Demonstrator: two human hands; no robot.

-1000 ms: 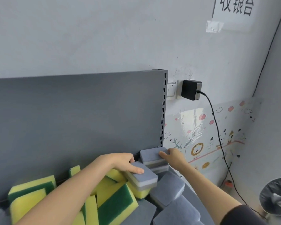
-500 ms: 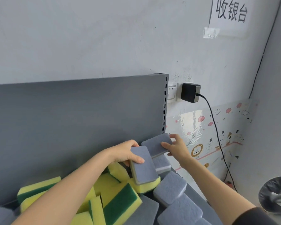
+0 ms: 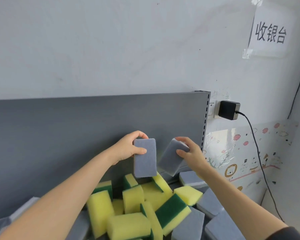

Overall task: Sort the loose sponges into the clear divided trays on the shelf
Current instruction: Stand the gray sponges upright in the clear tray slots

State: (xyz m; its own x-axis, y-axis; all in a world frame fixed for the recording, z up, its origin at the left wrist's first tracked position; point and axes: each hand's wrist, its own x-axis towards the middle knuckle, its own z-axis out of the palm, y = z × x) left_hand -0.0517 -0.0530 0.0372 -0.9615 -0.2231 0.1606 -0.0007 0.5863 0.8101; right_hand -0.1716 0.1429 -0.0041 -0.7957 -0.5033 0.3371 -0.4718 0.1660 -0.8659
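Note:
My left hand (image 3: 128,147) holds a grey sponge (image 3: 145,158) upright, its flat face toward me, above the pile. Beside it my right hand (image 3: 189,151) grips a second grey sponge (image 3: 171,157), tilted with its pale underside to the right. Both are lifted in front of the grey shelf back panel (image 3: 76,135). Below them lies a heap of loose yellow-and-green sponges (image 3: 170,212) and more grey sponges (image 3: 213,201) to the right. No clear divided tray shows in this view.
A black power adapter (image 3: 229,110) sits plugged into a wall socket right of the panel, its cable hanging down the wall. A paper sign (image 3: 270,33) is taped up high on the right. A decorated wall sticker (image 3: 246,153) lies behind my right hand.
Both hands have lifted their grey sponges up off the pile, and the left one has turned upright. The camera view has tilted upward.

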